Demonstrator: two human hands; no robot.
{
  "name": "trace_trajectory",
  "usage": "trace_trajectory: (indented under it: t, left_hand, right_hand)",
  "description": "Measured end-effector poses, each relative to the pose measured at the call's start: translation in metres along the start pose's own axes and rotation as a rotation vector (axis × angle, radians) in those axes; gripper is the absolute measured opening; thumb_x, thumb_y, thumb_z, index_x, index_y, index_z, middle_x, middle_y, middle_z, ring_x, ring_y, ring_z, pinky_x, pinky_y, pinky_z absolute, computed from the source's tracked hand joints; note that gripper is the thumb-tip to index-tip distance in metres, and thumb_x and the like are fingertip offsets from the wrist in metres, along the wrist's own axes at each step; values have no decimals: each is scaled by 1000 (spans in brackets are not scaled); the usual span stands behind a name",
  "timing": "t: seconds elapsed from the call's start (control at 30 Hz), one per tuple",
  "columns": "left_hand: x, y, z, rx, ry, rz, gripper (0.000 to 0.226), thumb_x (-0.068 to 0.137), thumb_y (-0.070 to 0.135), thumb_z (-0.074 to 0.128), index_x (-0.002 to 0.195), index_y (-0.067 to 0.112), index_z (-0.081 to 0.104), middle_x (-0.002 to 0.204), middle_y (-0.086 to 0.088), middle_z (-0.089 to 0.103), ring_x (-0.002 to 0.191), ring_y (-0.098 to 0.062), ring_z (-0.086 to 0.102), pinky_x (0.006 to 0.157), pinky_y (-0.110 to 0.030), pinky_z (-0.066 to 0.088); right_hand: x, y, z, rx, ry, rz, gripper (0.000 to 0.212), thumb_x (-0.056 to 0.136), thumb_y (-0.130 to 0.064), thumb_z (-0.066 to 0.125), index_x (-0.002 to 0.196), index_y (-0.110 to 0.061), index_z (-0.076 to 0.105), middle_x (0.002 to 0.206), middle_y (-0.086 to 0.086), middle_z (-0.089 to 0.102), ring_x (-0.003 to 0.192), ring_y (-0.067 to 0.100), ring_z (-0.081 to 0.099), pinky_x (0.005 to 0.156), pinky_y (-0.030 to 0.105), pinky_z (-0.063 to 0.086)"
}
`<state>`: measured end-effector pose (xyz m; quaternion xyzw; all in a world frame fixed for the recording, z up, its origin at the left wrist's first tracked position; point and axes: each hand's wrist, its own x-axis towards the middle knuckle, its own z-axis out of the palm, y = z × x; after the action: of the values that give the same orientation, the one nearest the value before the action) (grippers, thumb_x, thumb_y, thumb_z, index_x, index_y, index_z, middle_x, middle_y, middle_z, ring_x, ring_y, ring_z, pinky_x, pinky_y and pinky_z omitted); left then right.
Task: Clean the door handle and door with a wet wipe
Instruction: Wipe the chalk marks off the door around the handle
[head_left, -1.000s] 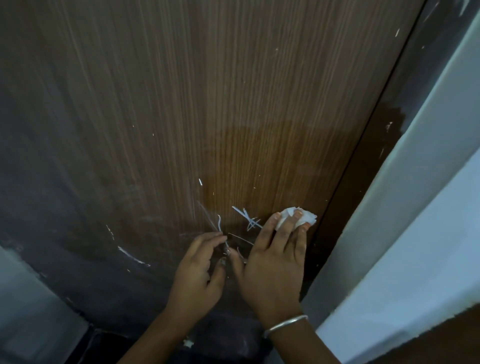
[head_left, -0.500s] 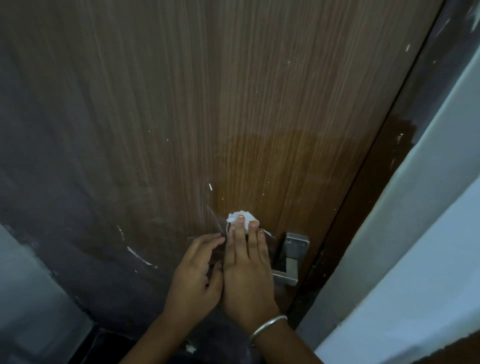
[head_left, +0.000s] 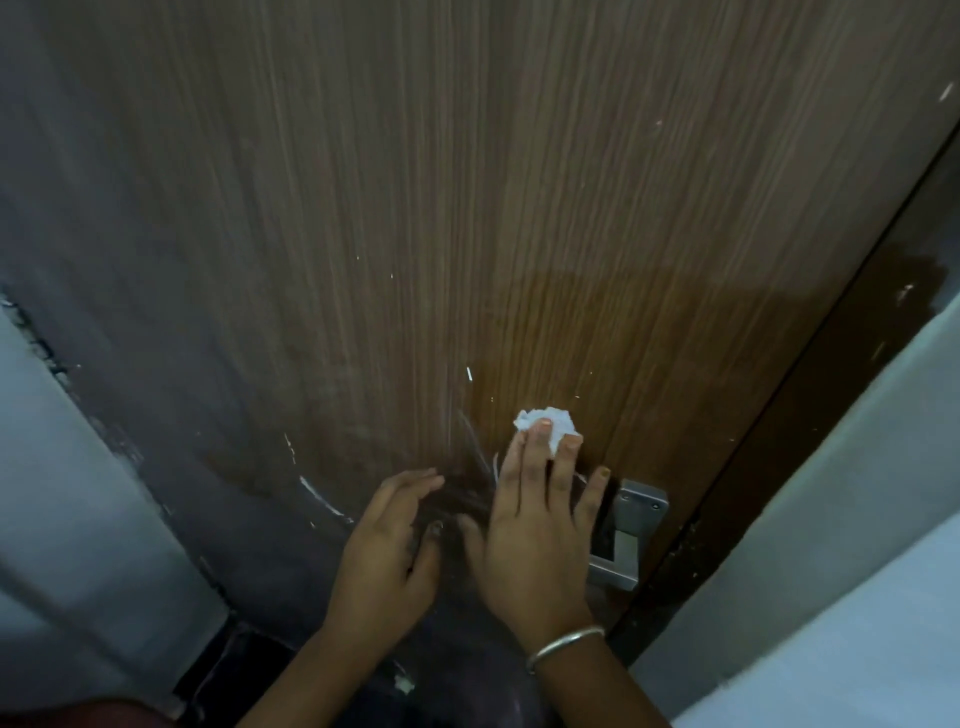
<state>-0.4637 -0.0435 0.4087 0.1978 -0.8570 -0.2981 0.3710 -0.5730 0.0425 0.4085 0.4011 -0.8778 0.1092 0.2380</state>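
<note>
The brown wood-grain door (head_left: 519, 208) fills the view, with white scratches and specks near its lower middle. A crumpled white wet wipe (head_left: 551, 422) lies against the door under the straight fingers of my right hand (head_left: 540, 525), which presses it flat there. A silver bangle is on that wrist. The metal door handle (head_left: 626, 535) sits just right of my right hand, partly hidden by it. My left hand (head_left: 387, 545) rests with relaxed fingers on the door to the left, holding nothing.
A dark door frame (head_left: 810, 426) runs along the door's right edge, with a pale grey wall (head_left: 857, 545) beyond it. Another pale wall (head_left: 78, 493) stands at the lower left. A darker, wetter patch covers the door above the handle.
My right hand slid the wipe from the door's right edge leftward, then a little back to the right and up. The handle came into view. My left hand stayed put.
</note>
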Motion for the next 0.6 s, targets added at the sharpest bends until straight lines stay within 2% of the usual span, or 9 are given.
trace_trajectory:
  t: [0.07,0.13,0.2,0.27,0.37,0.47,0.6]
  left_hand:
    - [0,0,0,-3,1,-2,40,75,7,51,115,7,58,118,-2,56,109,-5,49,97,-9,34]
    - [0,2,1,-12,-5,-1,41,75,7,50,116,7,58,118,-3,56,110,-5,50,97,-12,36]
    - [1,3,0,-19,-10,-3,41,77,11,49,117,8,57,118,-1,56,110,-4,49,96,-13,37]
    - [1,3,-2,-9,-2,-3,41,78,16,46,116,8,57,118,0,55,110,-3,49,96,-11,36]
    - [0,-2,-5,19,21,-22,41,75,5,51,115,9,58,117,-2,56,109,-5,49,97,-11,35]
    - [-5,-4,-8,30,26,-31,44,72,0,53,115,10,57,117,1,55,108,0,48,96,-6,32]
    - [-8,-5,-9,37,36,-26,50,66,-5,54,114,8,57,115,3,52,108,8,42,96,-3,29]
  right_hand:
    - [4,-6,-1,-15,-32,-147,99,63,-47,74,140,-2,31,150,15,31,139,37,23,105,64,9]
    - [7,-15,0,-26,-57,-290,82,64,-40,73,135,-10,46,151,9,32,140,30,25,107,61,11]
    - [8,-20,1,-32,-73,-333,72,67,-40,71,132,-16,52,152,4,32,141,25,25,107,60,10]
    - [10,-21,0,-32,-70,-294,75,69,-40,70,136,-15,47,152,3,31,142,24,24,106,62,6]
    - [20,-17,-5,-48,4,-206,91,69,-42,72,144,-12,31,154,4,27,143,23,21,104,66,1]
    - [43,-17,-18,11,129,-126,100,70,-46,70,147,-10,17,155,6,17,144,25,10,106,64,-8]
    - [65,-24,-31,23,158,-186,105,67,-48,70,148,-10,14,157,5,10,145,27,4,106,62,-13]
